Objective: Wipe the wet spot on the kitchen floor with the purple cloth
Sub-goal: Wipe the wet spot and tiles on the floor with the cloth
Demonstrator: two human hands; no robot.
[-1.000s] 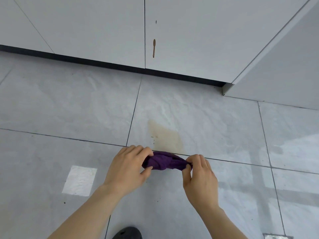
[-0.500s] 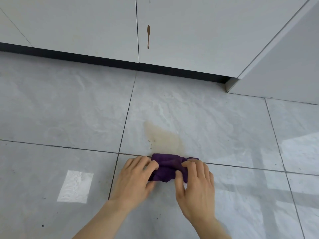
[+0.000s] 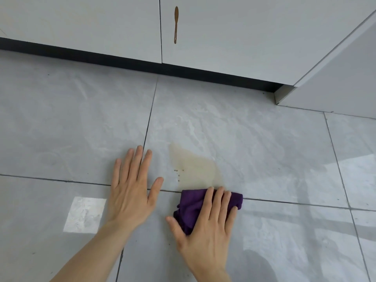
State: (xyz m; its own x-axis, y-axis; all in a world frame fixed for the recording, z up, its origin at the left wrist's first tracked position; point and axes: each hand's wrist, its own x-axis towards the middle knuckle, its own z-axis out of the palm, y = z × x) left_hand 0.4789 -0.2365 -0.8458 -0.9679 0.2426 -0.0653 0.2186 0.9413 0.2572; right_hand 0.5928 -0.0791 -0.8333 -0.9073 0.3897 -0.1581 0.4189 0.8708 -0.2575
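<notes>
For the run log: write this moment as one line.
phase: pre-wipe | right hand: flat on purple cloth | left hand: flat on floor | wet spot: unwiped

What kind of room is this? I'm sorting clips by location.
Most likely a kitchen, seen at floor level: large grey floor tiles, white cabinet doors above a black toe-kick, and a brownish drip running down one door, with a spill below.

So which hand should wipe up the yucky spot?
The right hand: it already presses the purple cloth beside the wet spot. The left hand lies flat and empty on the floor.
</notes>
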